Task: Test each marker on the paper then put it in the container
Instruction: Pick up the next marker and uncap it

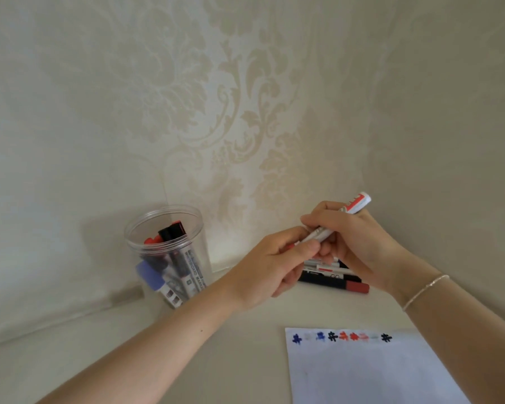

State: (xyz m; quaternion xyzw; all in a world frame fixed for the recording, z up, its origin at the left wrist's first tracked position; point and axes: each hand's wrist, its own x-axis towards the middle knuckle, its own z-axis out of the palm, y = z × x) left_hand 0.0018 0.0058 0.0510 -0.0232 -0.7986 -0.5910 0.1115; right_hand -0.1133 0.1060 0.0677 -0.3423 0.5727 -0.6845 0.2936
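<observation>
Gripping a white marker (337,221) above the table (231,360), the right hand (359,243) curls round its barrel; the left hand (271,269) pinches its red cap end. Clear container (169,252) holds markers at left; paper (370,371) with test marks lies near.

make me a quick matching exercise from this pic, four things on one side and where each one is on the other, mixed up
Things:
1. clear container
2. paper
3. white marker with red print
4. bracelet

Places:
A. held between left hand and right hand
B. on the right wrist
C. near the wall, left of the hands
D. flat on the table, bottom right

Pairs: 1-C, 2-D, 3-A, 4-B
</observation>
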